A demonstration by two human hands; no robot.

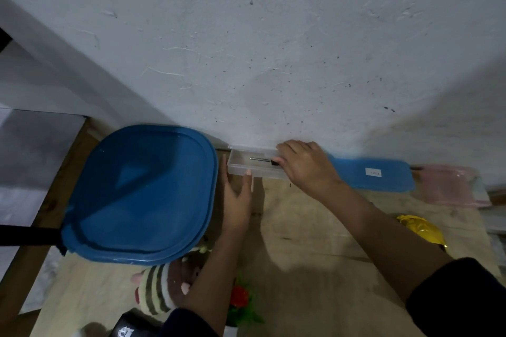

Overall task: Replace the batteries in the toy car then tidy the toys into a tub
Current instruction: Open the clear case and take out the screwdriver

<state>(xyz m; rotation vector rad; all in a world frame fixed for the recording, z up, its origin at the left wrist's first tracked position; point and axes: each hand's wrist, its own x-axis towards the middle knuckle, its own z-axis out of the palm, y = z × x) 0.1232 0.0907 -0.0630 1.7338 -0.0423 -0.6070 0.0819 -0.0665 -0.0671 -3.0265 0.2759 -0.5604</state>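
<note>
A small clear plastic box [243, 168] lies open against the wall, with a slim screwdriver [258, 158] inside it. My right hand [304, 165] covers the box's right end, and its thumb and fingers pinch the screwdriver's black handle. My left hand [236, 194] rests with spread fingers against the box's front wall, thumb by its left end. A big blue tub [142, 194] with its lid on stands to the left. A striped plush toy [156, 290] and a red and green toy [241, 301] lie near my left forearm. A black object [128, 327] with a white logo shows at the bottom edge.
A flat blue lid [375, 174] lies along the wall on the right, with a pink container [454, 186] beyond it. A crumpled yellow item [421, 230] lies at the right. The wooden table [301, 241] ends at the white wall [273, 49].
</note>
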